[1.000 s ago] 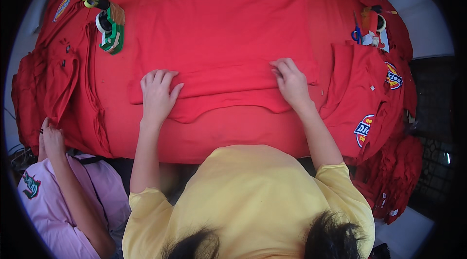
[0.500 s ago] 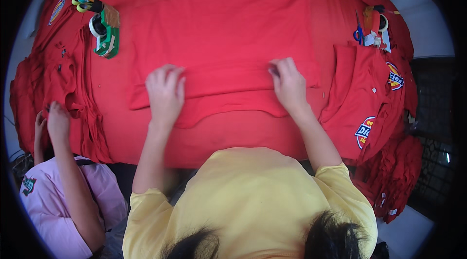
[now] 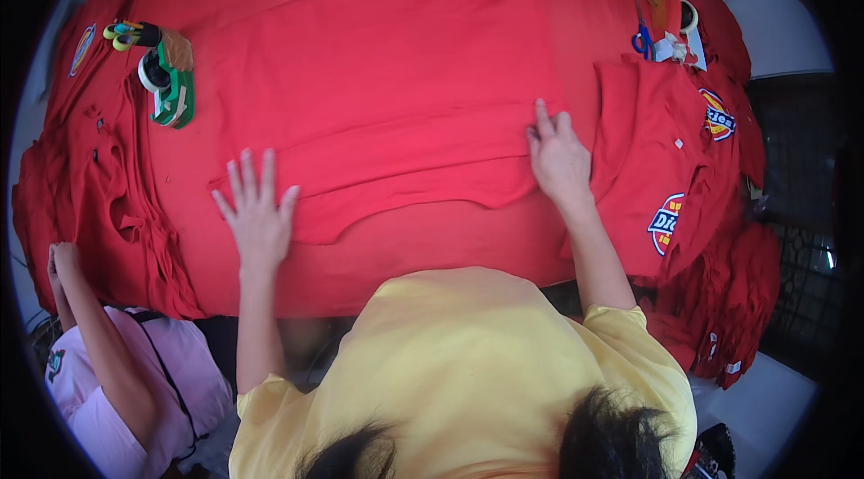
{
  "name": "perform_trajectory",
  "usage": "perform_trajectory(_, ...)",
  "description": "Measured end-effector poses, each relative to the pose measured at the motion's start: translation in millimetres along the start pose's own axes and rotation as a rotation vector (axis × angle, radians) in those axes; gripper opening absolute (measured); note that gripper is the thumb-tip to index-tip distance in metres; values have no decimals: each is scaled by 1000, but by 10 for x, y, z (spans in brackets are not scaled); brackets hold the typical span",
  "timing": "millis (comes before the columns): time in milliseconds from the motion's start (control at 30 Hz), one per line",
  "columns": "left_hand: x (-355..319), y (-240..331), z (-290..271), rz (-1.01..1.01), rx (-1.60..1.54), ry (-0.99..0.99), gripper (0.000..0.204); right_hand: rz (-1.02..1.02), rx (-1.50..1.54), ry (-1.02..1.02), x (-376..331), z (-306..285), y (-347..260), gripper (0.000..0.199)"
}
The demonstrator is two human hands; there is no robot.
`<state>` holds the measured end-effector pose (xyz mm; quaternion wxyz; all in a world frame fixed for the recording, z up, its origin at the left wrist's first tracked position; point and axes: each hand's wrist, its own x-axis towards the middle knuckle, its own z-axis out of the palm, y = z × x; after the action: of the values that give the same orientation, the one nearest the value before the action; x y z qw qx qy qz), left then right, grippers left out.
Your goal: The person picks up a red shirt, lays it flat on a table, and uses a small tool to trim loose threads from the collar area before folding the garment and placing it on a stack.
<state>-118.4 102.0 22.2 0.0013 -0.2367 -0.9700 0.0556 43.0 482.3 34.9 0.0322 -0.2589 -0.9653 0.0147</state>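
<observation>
In front of me a red garment [image 3: 387, 56] lies flat on the red table cover [image 3: 423, 254], with folds across its near part and a curved near edge. My left hand [image 3: 258, 214] rests with fingers spread at the left end of the folds, palm down and holding nothing. At their right end is my right hand [image 3: 560, 153], its index finger stretched out along the cloth and the other fingers partly bent. Nothing shows in its grasp.
On the left stands a green tape dispenser [image 3: 180, 92] with scissors and pens. Blue scissors [image 3: 643, 40] and tape are at the far right. Red garments with patches [image 3: 639, 155] lie right, more red cloth [image 3: 117, 209] left. A person in pink [image 3: 171, 362] works at lower left.
My left hand has moved left and spread open on the cloth. My right hand has shifted slightly right and extended its index finger. The co-worker's hands have moved closer together.
</observation>
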Motion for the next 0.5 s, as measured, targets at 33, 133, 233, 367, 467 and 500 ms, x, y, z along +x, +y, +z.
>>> perform_trajectory(33,-24,-145,51,-56,22,11,59,26,52,7,28,29,130,47)
perform_trajectory(133,-51,-497,165,-150,-103,53,56,95,237,-3,93,65,438,42)
perform_trajectory(233,-43,-860,396,-214,-768,221,51,27,740,201,193,274,767,41)
perform_trajectory(367,-130,-945,521,-445,-1220,508,43,504,1610,-26,307,210,978,24)
perform_trajectory(467,-40,-837,479,-428,-1077,580,40,516,1534,-12,272,194,1001,17)
perform_trajectory(500,-18,-780,454,-429,-1018,584,41,523,1499,3,263,201,984,16)
